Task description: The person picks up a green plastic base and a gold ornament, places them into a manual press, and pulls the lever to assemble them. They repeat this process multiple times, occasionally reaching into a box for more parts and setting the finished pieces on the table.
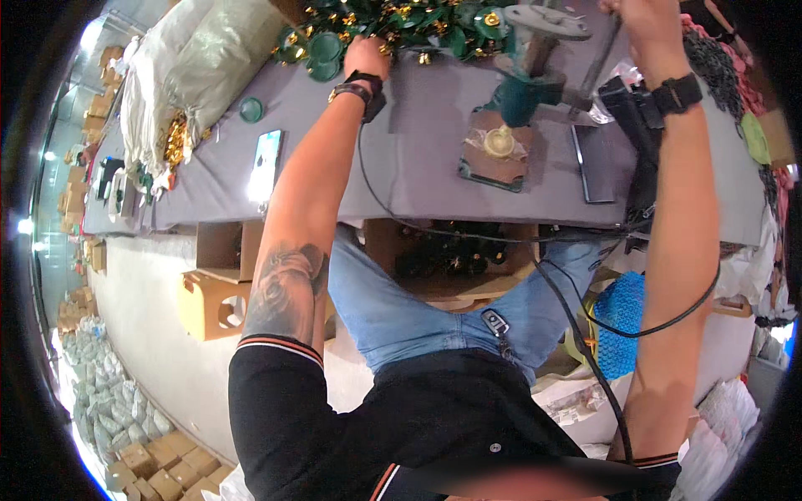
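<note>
A heap of shiny green and gold parts (451, 32) lies along the far side of the table. My left hand (368, 57) reaches into its left part, beside some stacked green round caps (324, 52); its fingers are hidden among the parts. Right of the heap stands a green hand press (520, 98) with a round metal plate on top. A pale round piece (499, 143) sits on its brown base (493, 169). At the upper right, my right hand (650, 29) is closed at the top end of the press's lever (600, 68), partly cut off by the picture's edge.
A phone with a lit screen (266, 159) and a dark phone (593, 164) lie on the grey-covered table (418, 188). A loose green cap (251, 109) is near large white sacks (200, 58). Black cables (585, 330) hang across my lap. A cardboard box (451, 290) stands under the table.
</note>
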Action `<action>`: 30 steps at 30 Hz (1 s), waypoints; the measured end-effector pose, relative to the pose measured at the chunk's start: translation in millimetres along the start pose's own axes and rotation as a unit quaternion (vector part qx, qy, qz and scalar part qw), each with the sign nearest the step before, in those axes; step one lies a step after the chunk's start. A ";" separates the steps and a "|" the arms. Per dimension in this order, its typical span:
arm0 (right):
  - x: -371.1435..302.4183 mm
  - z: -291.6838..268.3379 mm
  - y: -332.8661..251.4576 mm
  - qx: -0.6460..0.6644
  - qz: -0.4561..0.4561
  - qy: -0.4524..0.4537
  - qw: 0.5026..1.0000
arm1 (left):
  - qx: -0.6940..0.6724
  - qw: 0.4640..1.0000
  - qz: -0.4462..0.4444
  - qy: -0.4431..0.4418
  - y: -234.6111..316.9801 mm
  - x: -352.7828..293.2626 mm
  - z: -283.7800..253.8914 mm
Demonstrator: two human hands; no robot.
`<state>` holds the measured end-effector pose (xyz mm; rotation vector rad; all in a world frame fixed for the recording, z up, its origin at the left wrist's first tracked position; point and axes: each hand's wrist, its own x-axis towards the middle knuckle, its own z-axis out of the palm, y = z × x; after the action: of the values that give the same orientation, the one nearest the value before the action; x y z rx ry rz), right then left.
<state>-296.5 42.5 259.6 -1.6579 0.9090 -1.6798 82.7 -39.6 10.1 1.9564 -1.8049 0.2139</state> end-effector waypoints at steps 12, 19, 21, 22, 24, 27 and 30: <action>8.6 -24.0 7.2 -0.028 0.012 0.028 0.999 | -0.427 0.862 0.161 -0.218 172.0 -146.9 -43.9; -90.6 23.2 -51.6 -0.087 -0.151 0.043 0.984 | -0.399 0.878 0.146 -0.219 144.7 -151.9 -44.4; -82.6 18.0 -51.8 -0.112 -0.139 0.035 0.983 | -0.399 0.872 0.134 -0.250 143.7 -145.3 -46.6; -77.9 13.7 -49.2 -0.139 -0.126 0.037 0.982 | -0.395 0.863 0.130 -0.286 142.9 -141.6 -46.9; -29.3 -20.7 -18.3 -0.023 -0.092 -0.028 0.995 | -0.412 0.850 0.171 -0.279 163.4 -137.3 -40.2; 10.6 -18.5 -0.1 -0.150 -0.026 -0.021 0.988 | -0.386 0.867 0.203 -0.242 170.7 -138.2 -43.0; -22.1 -3.1 -11.0 -0.072 -0.017 0.010 0.997 | -0.355 0.887 0.136 -0.261 166.0 -146.7 -46.9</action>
<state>-298.3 67.0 255.6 -1.7620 1.0391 -1.6908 -87.8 108.3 28.2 1.2891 -2.0619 -0.8547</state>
